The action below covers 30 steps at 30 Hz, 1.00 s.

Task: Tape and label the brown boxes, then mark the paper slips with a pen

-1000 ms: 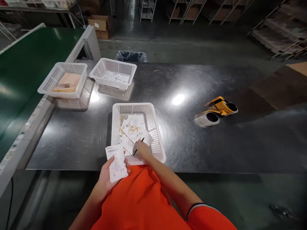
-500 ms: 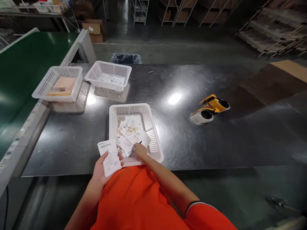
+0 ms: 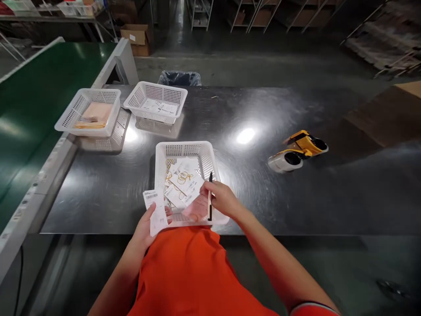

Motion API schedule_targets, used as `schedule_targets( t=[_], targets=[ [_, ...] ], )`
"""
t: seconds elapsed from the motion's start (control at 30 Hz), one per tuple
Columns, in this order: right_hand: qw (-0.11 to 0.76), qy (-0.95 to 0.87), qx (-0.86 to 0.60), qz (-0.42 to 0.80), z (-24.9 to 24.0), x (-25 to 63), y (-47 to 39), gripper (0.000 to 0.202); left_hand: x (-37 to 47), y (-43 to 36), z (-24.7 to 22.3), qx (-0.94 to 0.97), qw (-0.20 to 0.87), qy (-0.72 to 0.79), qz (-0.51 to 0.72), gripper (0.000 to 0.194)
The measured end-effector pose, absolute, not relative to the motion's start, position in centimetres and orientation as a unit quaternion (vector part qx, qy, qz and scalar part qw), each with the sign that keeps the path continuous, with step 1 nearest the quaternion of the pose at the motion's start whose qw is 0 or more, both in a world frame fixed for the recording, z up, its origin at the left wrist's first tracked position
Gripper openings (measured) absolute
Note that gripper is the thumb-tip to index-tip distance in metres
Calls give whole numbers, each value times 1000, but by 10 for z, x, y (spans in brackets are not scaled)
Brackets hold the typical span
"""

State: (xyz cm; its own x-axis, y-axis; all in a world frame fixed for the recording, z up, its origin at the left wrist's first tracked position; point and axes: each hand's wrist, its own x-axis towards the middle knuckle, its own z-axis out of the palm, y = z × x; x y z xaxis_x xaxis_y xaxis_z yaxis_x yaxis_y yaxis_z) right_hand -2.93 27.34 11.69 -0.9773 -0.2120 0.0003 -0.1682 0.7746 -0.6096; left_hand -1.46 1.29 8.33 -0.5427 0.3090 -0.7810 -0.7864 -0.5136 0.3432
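Shiny dark metal table (image 3: 279, 206) here, with a white perforated plastic basket (image 3: 184, 143) of loose white papers (image 3: 194, 182) sitting by its near edge. Left hand (image 3: 146, 224) has its fingers pinching a narrow white printed paper slip (image 3: 158, 215) at the basket's near-left corner; right hand (image 3: 225, 198) has fingers wrapped round a black-and-white pen (image 3: 210, 205) toward the near-right corner.

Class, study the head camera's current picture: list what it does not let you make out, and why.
Head view:
- Wording on the white slips in the left hand: print too small.
- Much of the near basket's floor: covered by papers.
- Far end of the cardboard: cut off by the right edge.
- Lined bin's lower part: behind the table.
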Motion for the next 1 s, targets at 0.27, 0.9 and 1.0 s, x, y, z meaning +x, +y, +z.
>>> schedule_targets(
  t=[0.27, 0.9, 1.0],
  targets=[
    [-31, 910, -282, -302, 137, -48, 213, 18, -5, 51, 85, -113, 542, 206, 807, 71],
    [182, 907, -26, -378, 52, -7, 246, 10, -36, -22, 87, -277, 207, 289, 893, 53],
    [184, 912, 32, -365, 44, -5, 231, 12, -25, -15, 86, -299, 237, 286, 879, 53]
  ],
)
